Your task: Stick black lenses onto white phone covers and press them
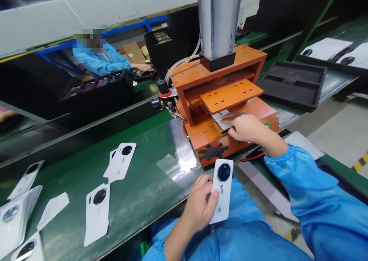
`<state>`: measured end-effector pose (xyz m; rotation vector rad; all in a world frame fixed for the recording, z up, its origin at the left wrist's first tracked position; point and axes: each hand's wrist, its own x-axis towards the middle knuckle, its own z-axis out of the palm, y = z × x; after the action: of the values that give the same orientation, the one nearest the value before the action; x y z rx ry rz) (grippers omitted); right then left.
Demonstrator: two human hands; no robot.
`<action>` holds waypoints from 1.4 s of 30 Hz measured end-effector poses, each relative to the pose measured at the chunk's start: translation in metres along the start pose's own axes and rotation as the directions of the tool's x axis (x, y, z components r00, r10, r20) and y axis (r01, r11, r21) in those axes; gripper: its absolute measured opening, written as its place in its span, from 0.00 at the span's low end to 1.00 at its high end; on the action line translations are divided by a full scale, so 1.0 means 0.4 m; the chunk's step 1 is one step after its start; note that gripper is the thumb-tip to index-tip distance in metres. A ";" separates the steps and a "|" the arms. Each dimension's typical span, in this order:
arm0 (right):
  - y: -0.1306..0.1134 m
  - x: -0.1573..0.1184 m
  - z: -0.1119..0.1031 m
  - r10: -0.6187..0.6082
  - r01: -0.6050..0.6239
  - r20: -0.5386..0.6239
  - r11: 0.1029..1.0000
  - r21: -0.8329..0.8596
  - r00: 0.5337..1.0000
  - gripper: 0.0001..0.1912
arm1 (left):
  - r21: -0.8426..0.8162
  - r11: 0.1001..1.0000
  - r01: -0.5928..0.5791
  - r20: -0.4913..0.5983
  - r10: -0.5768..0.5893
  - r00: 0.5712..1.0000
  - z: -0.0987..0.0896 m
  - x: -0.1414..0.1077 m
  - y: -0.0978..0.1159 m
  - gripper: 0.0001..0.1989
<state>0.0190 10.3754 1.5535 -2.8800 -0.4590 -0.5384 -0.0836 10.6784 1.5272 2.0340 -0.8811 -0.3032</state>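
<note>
My left hand (201,203) grips a white phone back cover (225,203) by its left edge, thumb on its face. That cover stands nearly upright, showing a dark octagonal camera area and dark lettering. At the orange press machine (195,140), my right hand (244,127) has its fingers and thumb at the near end of another white phone back cover (221,120). This second cover lies on the machine's bed, partly beneath the raised orange plate (232,95), so its far end is hidden.
Several more white covers lie on the green bench, some overlapping (122,163), with a pile (13,219) at far left. A black divided tray (293,82) sits right of the machine. Across the bench, a person in blue (99,61) works.
</note>
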 end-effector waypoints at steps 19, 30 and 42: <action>0.083 -0.384 0.247 0.541 -0.486 -0.584 0.832 0.267 0.605 0.25 | 0.682 0.710 -0.178 0.043 0.204 0.978 0.074 0.082 -0.065 0.12; -0.140 -0.448 0.158 0.642 -0.222 -0.302 0.604 0.766 0.704 0.16 | 0.291 0.917 -0.271 -0.037 0.294 0.955 0.081 0.059 -0.020 0.08; -0.197 -0.672 0.145 0.432 -0.379 0.383 -0.099 0.920 0.816 0.14 | 0.118 0.961 -0.250 0.236 0.217 0.947 0.314 0.059 -0.041 0.13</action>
<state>-0.2269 10.3907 1.4078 -1.3712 0.1481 -0.0199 -0.1228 10.5892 1.4429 2.0286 -1.3065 -0.3456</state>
